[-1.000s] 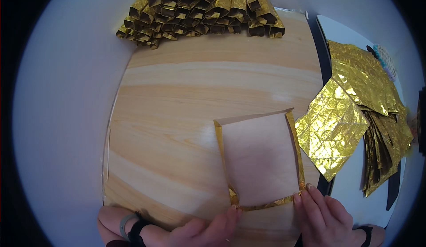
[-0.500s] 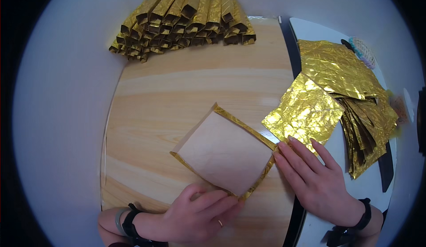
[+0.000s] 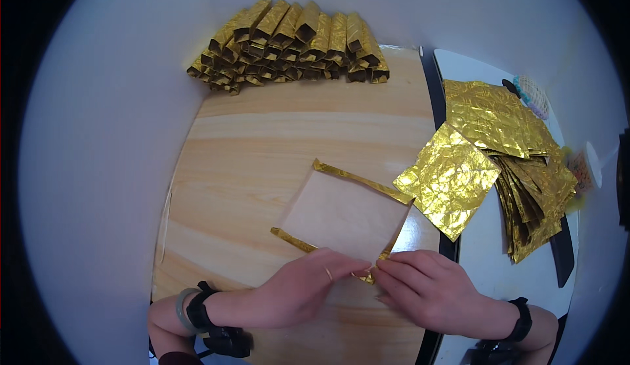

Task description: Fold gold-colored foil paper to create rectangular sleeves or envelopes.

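A square sheet of gold foil paper (image 3: pixel 341 214) lies pale side up on the wooden table, its gold edges folded inward as narrow strips along several sides. My left hand (image 3: pixel 308 289) closes on its near corner, thumb and fingertips pressed together. Right beside it, the fingers of my right hand (image 3: pixel 426 293) pinch the same corner where the near and right strips meet. The fingertips hide part of that corner. Just right of the sheet, a loose gold foil square (image 3: pixel 449 181) lies shiny side up.
Rolled gold paper tubes (image 3: pixel 295 43) are piled at the table's far side. On a white surface at the right rests a fanned stack of gold sheets (image 3: pixel 489 119). Near it stand a small white-rimmed cup (image 3: pixel 587 167) and a woven item (image 3: pixel 531 96). Pale walls enclose the table (image 3: pixel 249 142).
My right hand has moved left and nearer, from the sheet's right corner to its near corner. My left hand has turned at that corner. The whole view has shifted slightly.
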`<state>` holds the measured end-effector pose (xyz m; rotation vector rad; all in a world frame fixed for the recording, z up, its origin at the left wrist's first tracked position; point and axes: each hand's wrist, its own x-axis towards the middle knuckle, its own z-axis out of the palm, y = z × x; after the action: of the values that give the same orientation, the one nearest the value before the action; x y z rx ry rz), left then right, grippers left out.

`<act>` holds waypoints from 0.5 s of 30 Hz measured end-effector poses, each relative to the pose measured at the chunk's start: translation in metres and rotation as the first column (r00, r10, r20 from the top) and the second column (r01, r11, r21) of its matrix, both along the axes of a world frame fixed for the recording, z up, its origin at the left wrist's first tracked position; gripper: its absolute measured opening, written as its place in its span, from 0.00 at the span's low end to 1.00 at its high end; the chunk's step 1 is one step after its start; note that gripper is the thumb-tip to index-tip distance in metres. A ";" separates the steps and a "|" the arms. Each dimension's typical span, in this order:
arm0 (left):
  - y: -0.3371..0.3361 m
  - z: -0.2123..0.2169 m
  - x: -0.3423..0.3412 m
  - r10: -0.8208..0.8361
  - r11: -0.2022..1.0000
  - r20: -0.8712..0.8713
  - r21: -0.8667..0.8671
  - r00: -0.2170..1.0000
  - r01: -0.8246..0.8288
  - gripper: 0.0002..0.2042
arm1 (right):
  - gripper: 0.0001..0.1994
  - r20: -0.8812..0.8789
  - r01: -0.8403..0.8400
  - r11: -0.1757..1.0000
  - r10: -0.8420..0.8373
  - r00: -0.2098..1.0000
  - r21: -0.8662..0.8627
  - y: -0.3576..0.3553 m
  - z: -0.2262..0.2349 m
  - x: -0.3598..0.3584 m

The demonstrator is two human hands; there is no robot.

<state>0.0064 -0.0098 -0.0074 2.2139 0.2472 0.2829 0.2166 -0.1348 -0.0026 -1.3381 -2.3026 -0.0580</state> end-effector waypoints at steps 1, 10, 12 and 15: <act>0.001 0.002 0.000 0.005 1.000 0.003 0.004 1.000 -0.006 0.15 | 0.14 0.009 0.003 1.000 -0.003 1.000 0.024 0.002 -0.001 -0.004; 0.023 0.016 0.001 0.057 0.972 0.003 -0.229 0.998 -0.055 0.11 | 0.12 0.445 -0.137 0.968 0.031 0.895 0.209 0.006 0.009 -0.006; 0.036 0.012 -0.003 0.062 0.990 0.037 -0.132 0.997 -0.057 0.08 | 0.11 0.452 -0.145 0.961 0.024 0.892 0.235 0.006 0.011 0.001; 0.043 0.006 -0.006 0.037 0.994 0.112 0.094 0.993 -0.048 0.09 | 0.11 0.368 -0.007 0.991 -0.043 0.929 0.133 0.001 0.017 0.015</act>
<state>-0.0001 0.0336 -0.0014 2.2820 0.2242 0.4478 0.2313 -0.1338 0.0141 -1.3740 -2.5387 -0.5012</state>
